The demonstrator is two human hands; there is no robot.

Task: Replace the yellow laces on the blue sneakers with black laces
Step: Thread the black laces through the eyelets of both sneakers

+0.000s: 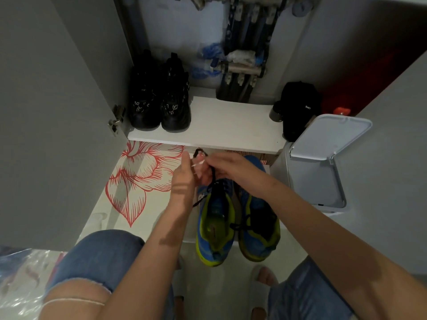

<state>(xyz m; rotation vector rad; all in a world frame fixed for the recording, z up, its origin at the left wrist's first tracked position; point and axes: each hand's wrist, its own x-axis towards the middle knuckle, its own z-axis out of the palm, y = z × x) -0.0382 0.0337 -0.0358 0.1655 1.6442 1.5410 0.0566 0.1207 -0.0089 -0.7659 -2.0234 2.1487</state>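
Hovering together over the blue sneakers [255, 204], the left hand [184, 181] and right hand [227, 167] both pinch the black lace [213, 177].

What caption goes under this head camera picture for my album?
Left hand and right hand pinch a black lace over blue sneakers near a white shelf.

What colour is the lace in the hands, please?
The lace is black, seen in the head view.

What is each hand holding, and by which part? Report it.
Both the left hand and right hand pinch the black lace near its loose end, above the blue sneakers.
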